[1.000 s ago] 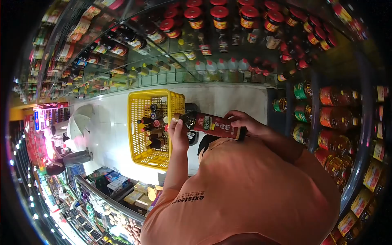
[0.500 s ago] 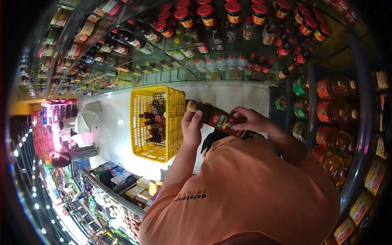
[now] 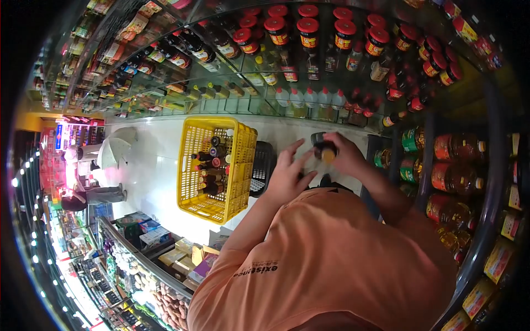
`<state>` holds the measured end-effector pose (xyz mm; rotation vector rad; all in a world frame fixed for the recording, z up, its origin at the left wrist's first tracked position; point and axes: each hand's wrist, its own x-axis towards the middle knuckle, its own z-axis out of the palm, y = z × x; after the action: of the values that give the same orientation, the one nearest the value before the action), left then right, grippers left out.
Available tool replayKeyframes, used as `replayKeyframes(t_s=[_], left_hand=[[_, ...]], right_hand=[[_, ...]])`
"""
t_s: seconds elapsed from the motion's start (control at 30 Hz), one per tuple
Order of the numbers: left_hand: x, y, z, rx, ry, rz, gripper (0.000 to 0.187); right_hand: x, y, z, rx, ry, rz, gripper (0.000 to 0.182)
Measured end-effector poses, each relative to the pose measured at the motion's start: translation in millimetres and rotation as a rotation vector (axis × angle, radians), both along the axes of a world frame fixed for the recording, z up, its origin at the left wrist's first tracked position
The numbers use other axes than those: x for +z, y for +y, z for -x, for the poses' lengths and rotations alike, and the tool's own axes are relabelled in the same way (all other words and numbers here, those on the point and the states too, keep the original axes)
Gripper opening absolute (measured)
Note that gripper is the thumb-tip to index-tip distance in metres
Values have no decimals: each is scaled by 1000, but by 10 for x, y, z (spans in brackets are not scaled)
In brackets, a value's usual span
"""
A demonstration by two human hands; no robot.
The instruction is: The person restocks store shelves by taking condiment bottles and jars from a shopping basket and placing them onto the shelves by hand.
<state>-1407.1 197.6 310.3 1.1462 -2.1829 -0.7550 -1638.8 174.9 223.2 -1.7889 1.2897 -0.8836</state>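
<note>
A dark bottle (image 3: pixel 318 144), seen from its top end and somewhat blurred, is in my right hand (image 3: pixel 346 153), whose fingers wrap round it. Just left of it, my left hand (image 3: pixel 288 175) has its fingers spread, with nothing held between them. To the left of my hands stands a yellow plastic basket (image 3: pixel 243 172) with several dark bottles (image 3: pixel 212 165) lying inside. Partly hidden behind the yellow basket is a black basket (image 3: pixel 264 160).
Glass shelves (image 3: pixel 243 71) with jars and bottles run along the top. Large oil bottles (image 3: pixel 450 177) fill the rack at right. Boxes (image 3: pixel 176 256) and a produce case stand at lower left. A person (image 3: pixel 102 195) is at far left, near an umbrella (image 3: pixel 114 153).
The bottle has turned from lying sideways across both hands to end-on in my right hand. My left hand has let go of it and opened. More of the black basket shows.
</note>
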Motion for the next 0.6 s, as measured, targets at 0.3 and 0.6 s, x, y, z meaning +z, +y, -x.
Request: replayKeyframes(t_s=[0.3, 0.6], left_hand=[[-1728, 944, -1705, 605, -122, -360, 27], [-2739, 3158, -2351, 1092, -191, -706, 30]], right_hand=[[-1108, -1592, 262, -410, 285, 168, 56], [-1914, -2444, 605, -399, 212, 245, 53]])
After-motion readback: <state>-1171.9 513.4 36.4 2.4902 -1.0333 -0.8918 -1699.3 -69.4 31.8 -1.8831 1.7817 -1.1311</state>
